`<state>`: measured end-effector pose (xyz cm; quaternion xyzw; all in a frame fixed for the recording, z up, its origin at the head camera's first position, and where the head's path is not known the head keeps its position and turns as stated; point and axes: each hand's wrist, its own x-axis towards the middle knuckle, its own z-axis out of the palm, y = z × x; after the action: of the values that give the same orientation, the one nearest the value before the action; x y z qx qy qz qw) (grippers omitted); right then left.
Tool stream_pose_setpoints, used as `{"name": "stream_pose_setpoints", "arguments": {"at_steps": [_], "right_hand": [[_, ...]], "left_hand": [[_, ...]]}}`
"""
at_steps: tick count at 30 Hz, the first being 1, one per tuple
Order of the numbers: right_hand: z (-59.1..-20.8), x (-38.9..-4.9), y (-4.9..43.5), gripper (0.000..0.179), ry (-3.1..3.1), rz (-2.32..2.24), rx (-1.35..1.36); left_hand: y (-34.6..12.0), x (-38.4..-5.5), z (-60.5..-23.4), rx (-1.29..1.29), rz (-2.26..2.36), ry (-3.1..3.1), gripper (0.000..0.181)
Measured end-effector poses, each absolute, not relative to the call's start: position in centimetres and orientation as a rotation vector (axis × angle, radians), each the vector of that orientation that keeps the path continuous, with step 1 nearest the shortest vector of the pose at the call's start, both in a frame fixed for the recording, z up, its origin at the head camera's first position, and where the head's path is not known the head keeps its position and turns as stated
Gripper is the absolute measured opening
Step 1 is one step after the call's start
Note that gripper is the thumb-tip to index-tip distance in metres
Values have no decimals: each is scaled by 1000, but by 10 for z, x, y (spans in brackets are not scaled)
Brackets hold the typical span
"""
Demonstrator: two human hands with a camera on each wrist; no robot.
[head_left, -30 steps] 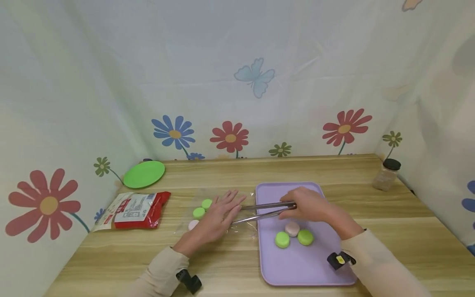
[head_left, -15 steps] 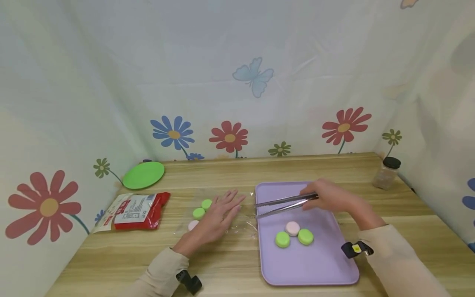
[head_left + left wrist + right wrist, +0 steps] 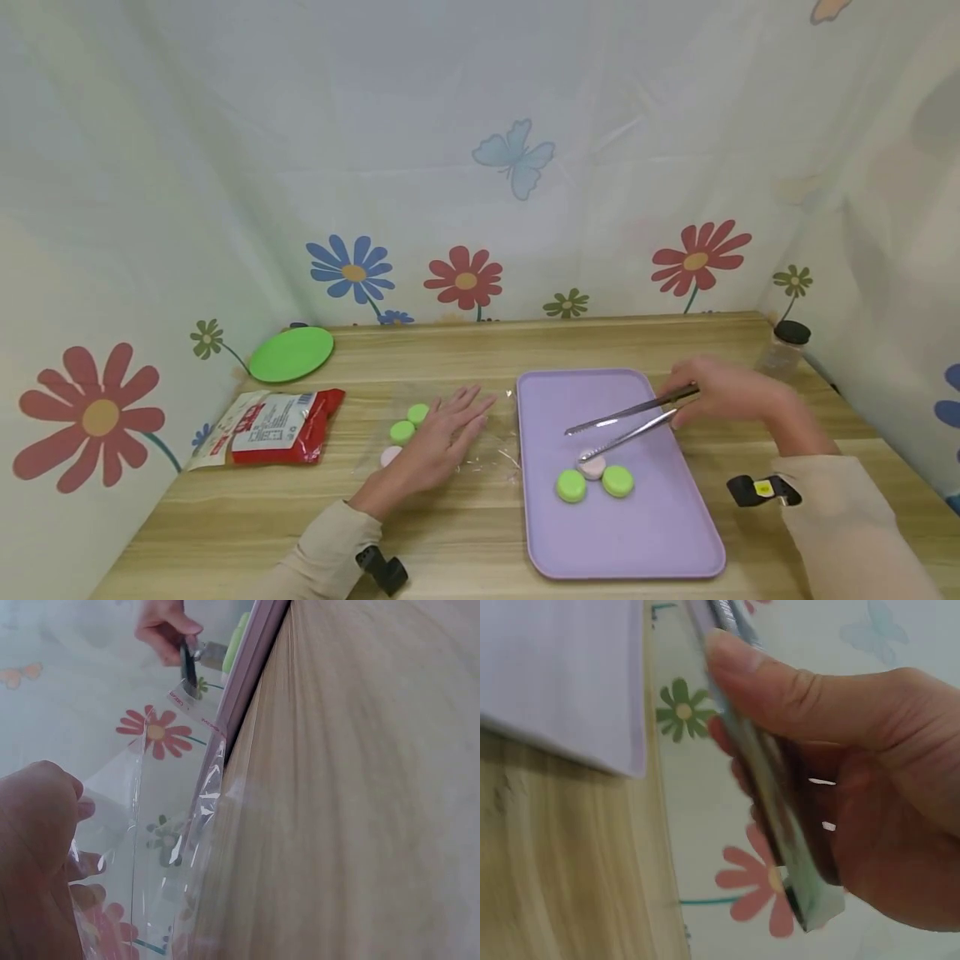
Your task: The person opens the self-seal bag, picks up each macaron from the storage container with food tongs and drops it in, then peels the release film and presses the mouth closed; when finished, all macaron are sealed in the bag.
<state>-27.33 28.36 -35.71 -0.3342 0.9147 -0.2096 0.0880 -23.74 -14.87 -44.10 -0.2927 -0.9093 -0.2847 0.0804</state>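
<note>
My left hand [image 3: 433, 437] is over a clear plastic bag [image 3: 498, 454]; in the left wrist view its fingers [image 3: 90, 862] hold the raised film of the bag [image 3: 176, 825]. Two green macarons [image 3: 402, 432] and a pale pink one show beside this hand, under the film. My right hand [image 3: 731, 396] grips metal tongs [image 3: 630, 414] near their hinged end, thumb on one arm. The tongs stand spread over a purple tray [image 3: 622, 542], one tip over a pink macaron [image 3: 594, 468]. Two green macarons [image 3: 571, 486] lie just in front of it.
A red and white food packet [image 3: 270, 427] lies on the left of the wooden table, with a green plate [image 3: 292, 353] behind it. At the back right stands a jar with a black lid [image 3: 791, 333]. Flower-printed cloth surrounds the table's back and sides.
My right hand has drawn the tongs out of the bag's mouth and rightward over the tray. Their tips have spread wider and come down to the pink macaron. My left hand stays put.
</note>
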Motion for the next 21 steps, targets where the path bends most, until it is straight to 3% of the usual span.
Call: {"name": "stream_pose_setpoints", "arguments": {"at_steps": [9,21], "right_hand": [[-356,-275,318,29,2619,-621,-779],[-358,-269,318,32,2592,-586,-624]], "left_hand": [[-149,-236,-442,-858,-856,-2729,51],[-149,-238,-440,-875,-870,-2726,51]]}}
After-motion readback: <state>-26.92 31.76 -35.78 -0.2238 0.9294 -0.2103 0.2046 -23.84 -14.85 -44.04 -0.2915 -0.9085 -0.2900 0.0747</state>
